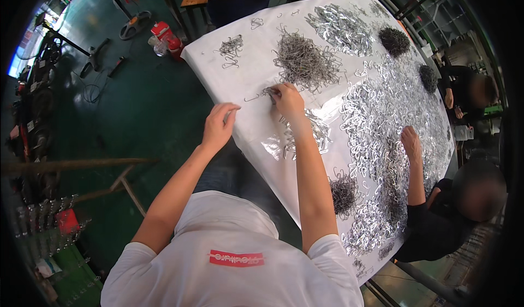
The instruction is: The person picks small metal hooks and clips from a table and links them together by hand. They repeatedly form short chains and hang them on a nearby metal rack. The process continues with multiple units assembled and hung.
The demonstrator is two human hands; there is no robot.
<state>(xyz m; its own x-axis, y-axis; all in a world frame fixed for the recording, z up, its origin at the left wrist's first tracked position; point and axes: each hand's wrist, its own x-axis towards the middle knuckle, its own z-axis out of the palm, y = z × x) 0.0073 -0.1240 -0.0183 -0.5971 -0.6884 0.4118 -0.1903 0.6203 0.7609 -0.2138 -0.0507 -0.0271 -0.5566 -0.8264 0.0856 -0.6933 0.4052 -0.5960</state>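
Two bare hands: the person's own, reaching from a white shirt [229, 222] at the lower edge toward a long table [254, 69] with a white covering.
Right hand [289, 100]: over the table, fingertips bent down and pinched on a small cluster of wire hooks [267, 92].
Left hand [219, 124]: by the near left edge of the table, fingers loosely bent, thumb apart, with nothing visible in its grasp.
Loose hook [251, 99]: a single curved wire lying on the covering, just left of the cluster.
Grey hook pile [307, 61]: a tangled heap just beyond the right hand.
Small hook group [232, 46]: a thin scatter to the left of that heap, well apart from it.
Shiny metal pieces [319, 135]: a bright silver heap beside and partly behind the right forearm.
Far silver pile [341, 28]: bright, narrow pieces toward the table's far end.
Wide silver spread [376, 127]: many curved shiny pieces covering much of the table's right side.
Dark clumps: one near the front [343, 194], two farther back [394, 41] [428, 78].
Co-worker's hand [411, 142]: at right, fingers curled above the spread; whether it grips anything, I cannot tell.
Floor [147, 110]: dark green, with a red container [165, 36] standing left of the table.
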